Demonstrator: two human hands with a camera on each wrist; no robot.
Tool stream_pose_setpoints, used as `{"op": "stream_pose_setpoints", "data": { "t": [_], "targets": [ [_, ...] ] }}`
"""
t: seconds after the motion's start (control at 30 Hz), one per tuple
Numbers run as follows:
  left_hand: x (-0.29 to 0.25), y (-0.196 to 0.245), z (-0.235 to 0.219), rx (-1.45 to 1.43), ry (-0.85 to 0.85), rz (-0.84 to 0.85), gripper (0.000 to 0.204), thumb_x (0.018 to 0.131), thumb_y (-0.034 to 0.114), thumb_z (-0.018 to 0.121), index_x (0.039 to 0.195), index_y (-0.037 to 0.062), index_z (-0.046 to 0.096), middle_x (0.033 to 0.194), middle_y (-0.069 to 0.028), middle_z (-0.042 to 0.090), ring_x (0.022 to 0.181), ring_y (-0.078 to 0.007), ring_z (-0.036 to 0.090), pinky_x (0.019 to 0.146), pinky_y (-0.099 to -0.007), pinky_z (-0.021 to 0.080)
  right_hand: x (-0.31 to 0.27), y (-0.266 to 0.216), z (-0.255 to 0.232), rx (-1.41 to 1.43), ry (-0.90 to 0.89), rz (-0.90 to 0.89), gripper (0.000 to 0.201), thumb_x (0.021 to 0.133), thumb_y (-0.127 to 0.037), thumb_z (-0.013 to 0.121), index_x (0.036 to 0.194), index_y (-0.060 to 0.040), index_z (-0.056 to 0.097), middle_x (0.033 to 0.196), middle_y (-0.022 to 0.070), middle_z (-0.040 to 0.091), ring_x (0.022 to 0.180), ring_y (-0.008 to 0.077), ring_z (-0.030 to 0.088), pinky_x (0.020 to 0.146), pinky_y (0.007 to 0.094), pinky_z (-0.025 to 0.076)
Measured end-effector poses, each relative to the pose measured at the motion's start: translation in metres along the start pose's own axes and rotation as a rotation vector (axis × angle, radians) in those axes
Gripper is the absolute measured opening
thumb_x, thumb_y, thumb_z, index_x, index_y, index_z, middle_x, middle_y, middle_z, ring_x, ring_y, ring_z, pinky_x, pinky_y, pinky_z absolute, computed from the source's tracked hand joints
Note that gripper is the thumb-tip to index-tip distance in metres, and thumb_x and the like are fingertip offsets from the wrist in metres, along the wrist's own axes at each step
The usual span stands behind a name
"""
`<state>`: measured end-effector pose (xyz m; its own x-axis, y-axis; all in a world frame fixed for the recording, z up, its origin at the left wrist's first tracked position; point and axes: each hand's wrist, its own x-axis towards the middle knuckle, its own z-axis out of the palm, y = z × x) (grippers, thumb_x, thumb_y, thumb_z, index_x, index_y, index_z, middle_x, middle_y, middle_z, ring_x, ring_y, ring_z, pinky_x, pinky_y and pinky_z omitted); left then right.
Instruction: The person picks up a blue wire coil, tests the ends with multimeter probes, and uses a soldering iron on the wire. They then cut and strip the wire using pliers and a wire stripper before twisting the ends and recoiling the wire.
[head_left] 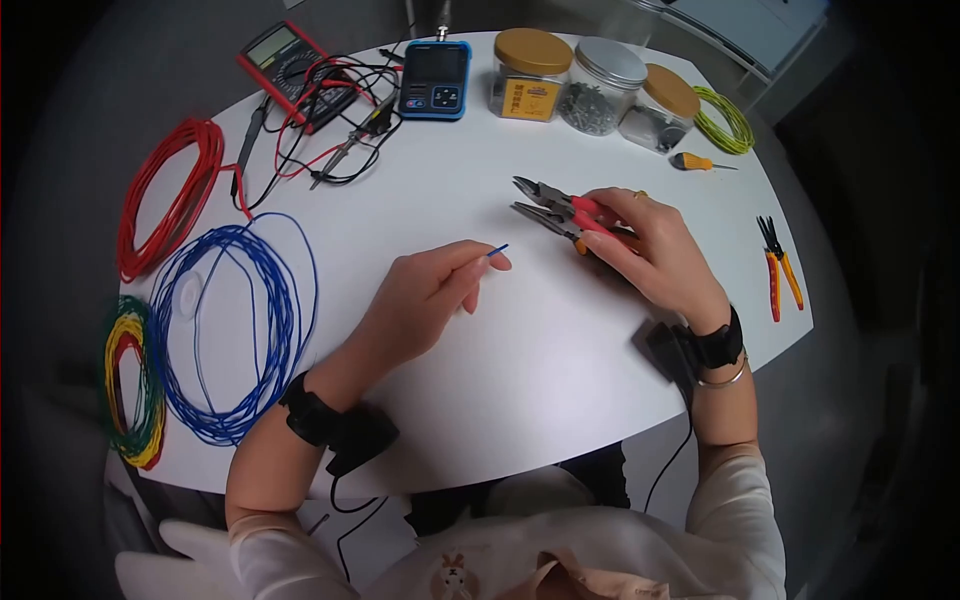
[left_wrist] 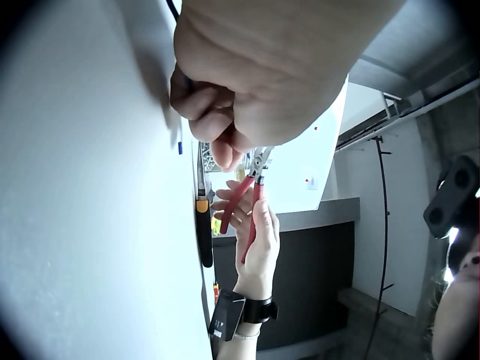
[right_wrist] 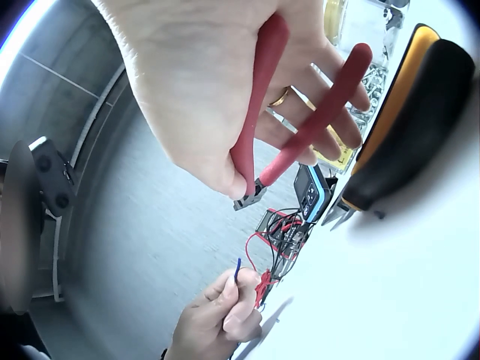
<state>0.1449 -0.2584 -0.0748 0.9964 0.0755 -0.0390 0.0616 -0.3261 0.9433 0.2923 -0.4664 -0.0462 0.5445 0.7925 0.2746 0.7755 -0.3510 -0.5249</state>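
Observation:
My left hand [head_left: 425, 295] pinches a short blue wire [head_left: 499, 249] between thumb and forefinger, its end poking up past the fingertips. To the right, my right hand [head_left: 650, 245] holds red-handled diagonal cutters [head_left: 548, 196], with the thumb along one handle and the fingers behind the other. The cutters' handles [right_wrist: 315, 124] are spread apart and the cutting head points toward the left. Long-nose pliers with orange and black handles [right_wrist: 420, 112] lie on the table under the right hand.
Coils of blue [head_left: 285, 330], red [head_left: 130, 240] and multicoloured wire [head_left: 108, 400] lie at left. A multimeter [head_left: 272, 50], a blue-edged tester [head_left: 435, 65] and lidded jars [head_left: 530, 85] stand at the back. A screwdriver [head_left: 692, 161] and wire strippers [head_left: 774, 255] lie at right.

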Motion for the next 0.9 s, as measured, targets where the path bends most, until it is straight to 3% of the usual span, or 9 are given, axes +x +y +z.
{"op": "stream_pose_setpoints", "data": {
  "t": [0.1,0.23,0.4,0.5,0.6,0.7,0.83,0.9],
  "targets": [
    [0.0,-0.002,0.002,-0.019,0.031,0.011,0.026,0.095,0.017,0.042,0.1,0.002,0.062,0.059,0.0034,0.044,0.054,-0.0034,0.038,0.052,-0.0188,0.031,0.002,-0.009,-0.01,-0.028,-0.135,0.105,0.043,0.083,-0.027,0.06,0.11,0.0056,0.055,0.094,0.0194,0.061,0.085,0.0275,0.062,0.082,0.0339,0.05],
    [0.0,-0.005,0.001,-0.028,0.055,0.032,0.026,0.094,0.02,0.044,0.095,0.0032,0.064,0.056,0.0007,0.046,0.054,-0.0057,0.045,0.052,-0.0216,0.036,-0.001,-0.011,-0.007,0.0,-0.132,0.044,0.043,0.082,-0.029,0.06,0.11,0.0034,0.056,0.091,0.0186,0.061,0.083,0.0279,0.061,0.079,0.0333,0.05],
    [0.0,-0.004,-0.003,-0.054,0.105,0.05,0.026,0.094,0.018,0.044,0.093,0.0016,0.064,0.056,0.0005,0.047,0.054,-0.0055,0.045,0.052,-0.0208,0.036,-0.001,-0.018,-0.007,-0.095,-0.177,0.015,0.045,0.079,-0.032,0.062,0.11,0.001,0.057,0.091,0.0175,0.061,0.084,0.0275,0.06,0.072,0.0322,0.048],
    [-0.001,-0.001,-0.002,-0.055,0.138,0.092,0.025,0.094,0.017,0.044,0.094,0.0012,0.064,0.056,0.0003,0.047,0.054,-0.0055,0.045,0.052,-0.0207,0.036,-0.003,-0.013,-0.001,-0.073,-0.083,-0.079,0.042,0.079,-0.034,0.064,0.106,-0.0014,0.059,0.08,0.015,0.059,0.069,0.0284,0.057,0.061,0.0342,0.046],
    [-0.001,-0.002,-0.002,-0.053,0.167,0.127,0.024,0.093,0.016,0.044,0.095,0.0008,0.063,0.057,-0.0002,0.048,0.054,-0.0056,0.045,0.051,-0.0207,0.036,-0.004,-0.01,0.004,-0.053,-0.055,-0.123,0.041,0.079,-0.033,0.064,0.105,-0.0014,0.059,0.078,0.0146,0.059,0.067,0.0282,0.057,0.059,0.0344,0.046],
    [0.0,-0.008,-0.001,-0.064,0.185,0.159,0.024,0.093,0.014,0.044,0.096,-0.0001,0.063,0.058,-0.0008,0.049,0.054,-0.0057,0.045,0.051,-0.0205,0.036,-0.003,-0.016,0.001,-0.055,-0.184,-0.024,0.044,0.078,-0.031,0.063,0.108,0.0009,0.058,0.086,0.0162,0.061,0.072,0.0253,0.059,0.064,0.0311,0.046],
    [-0.002,-0.008,-0.001,-0.06,0.153,0.172,0.025,0.095,0.015,0.041,0.1,0.0004,0.06,0.062,0.0032,0.046,0.054,-0.0017,0.034,0.049,-0.0176,0.027,-0.005,-0.019,0.002,-0.075,-0.171,-0.061,0.041,0.079,-0.032,0.064,0.103,0.0001,0.059,0.078,0.0146,0.06,0.065,0.026,0.058,0.059,0.0317,0.045],
    [-0.002,-0.005,-0.002,-0.079,0.162,0.149,0.024,0.094,0.014,0.043,0.097,-0.0007,0.062,0.06,0.0001,0.048,0.054,-0.0044,0.041,0.05,-0.0195,0.033,-0.005,-0.018,0.005,-0.084,-0.123,-0.129,0.038,0.08,-0.033,0.064,0.1,-0.0005,0.059,0.072,0.0138,0.058,0.06,0.0285,0.057,0.056,0.0335,0.045]
  ]
}}
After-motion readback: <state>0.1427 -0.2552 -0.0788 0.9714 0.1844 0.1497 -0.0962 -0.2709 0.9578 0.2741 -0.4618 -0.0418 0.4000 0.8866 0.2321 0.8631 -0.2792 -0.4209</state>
